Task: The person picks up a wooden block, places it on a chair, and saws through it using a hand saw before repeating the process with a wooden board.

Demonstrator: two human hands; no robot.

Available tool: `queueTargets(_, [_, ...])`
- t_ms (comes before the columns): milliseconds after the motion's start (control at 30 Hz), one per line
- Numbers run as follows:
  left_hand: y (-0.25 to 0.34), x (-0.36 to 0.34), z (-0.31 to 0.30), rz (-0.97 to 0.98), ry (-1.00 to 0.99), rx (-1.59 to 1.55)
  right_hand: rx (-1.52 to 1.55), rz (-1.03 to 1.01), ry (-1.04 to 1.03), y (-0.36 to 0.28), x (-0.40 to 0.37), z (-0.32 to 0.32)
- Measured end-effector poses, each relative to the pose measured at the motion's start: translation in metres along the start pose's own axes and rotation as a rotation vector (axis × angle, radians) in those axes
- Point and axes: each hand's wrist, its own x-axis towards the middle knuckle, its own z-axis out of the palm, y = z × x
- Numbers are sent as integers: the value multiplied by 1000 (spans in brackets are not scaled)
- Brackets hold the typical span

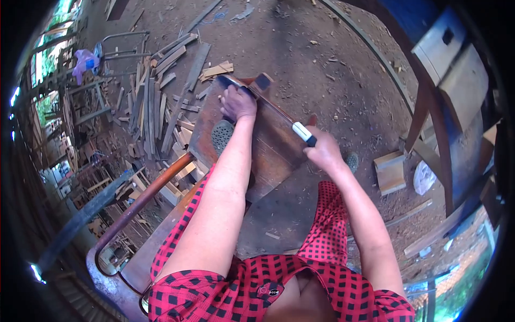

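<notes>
My right hand is closed round the white and black handle of a long narrow tool. Its thin brownish shaft runs up and left across a worn brown board. At the board's far end, my left hand is closed over a dark flat piece, beside the shaft's far end. A small dark-topped block lies just right of that hand. One foot in a perforated green clog rests at the board's left side, partly behind my left forearm.
Wood strips and offcuts are heaped on the dirt floor to the left. A curved metal tube frame stands close by my left side. On the right are a wooden box, a clear plastic bag and dark beams.
</notes>
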Motion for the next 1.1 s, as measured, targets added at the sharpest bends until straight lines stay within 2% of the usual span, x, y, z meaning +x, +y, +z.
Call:
queueTargets(67, [-6, 2, 7, 53, 56, -7, 7, -21, 32, -3, 4, -10])
queueTargets(133, [-8, 4, 11, -24, 39, -104, -27, 15, -38, -4, 8, -18])
queueTargets(167, [-10, 3, 9, 11, 37, -144, -1, 0, -29, -6, 8, -22])
queueTargets(200, [-16, 3, 10, 82, 28, -164, 20, 15, -20, -9, 10, -27])
queueTargets(267, [-28, -1, 12, 341, 134, -173, 10, 58, -136, -14, 14, -37])
queueTargets(300, [-30, -4, 13, 350, 124, -158, 14, 57, -168, -18, 14, -42])
queueTargets(400, [-27, 2, 24, 337, 219, -122, -7, 55, -162, -19, 19, -42])
queueTargets(533, [-37, 18, 36, 203, 118, -156, -6, 62, -135, -30, 13, -46])
queueTargets(633, [-31, 21, 38, 124, 78, -139, -123, 27, -162, -28, 10, -40])
queueTargets(700, [-22, 14, 32, 84, 80, -118, -109, -67, -56, -16, 7, -25])
queueTargets(800, [-12, 1, 17, 106, 154, -57, -178, -90, -1, -11, -7, -5])
queueTargets(833, [-12, 1, 14, 76, 108, -182, -248, -173, 90, -4, -12, 9])
queueTargets(900, [-16, 10, 17, -2, 6, -445, -279, -206, 154, 0, -20, 31])
queueTargets(1000, [-10, 5, 7, -88, -49, -424, -244, -231, 186, 3, -30, 48])
queueTargets(1033, [-2, -4, -1, -160, -25, -600, -181, -266, 202, 3, -32, 49])
queueTargets(1067, [-6, -7, 2, -150, -25, -592, -116, -300, 217, 3, -35, 49])
queueTargets(1100, [-11, -9, 6, 48, 58, -485, -94, -379, 275, 1, -38, 48])
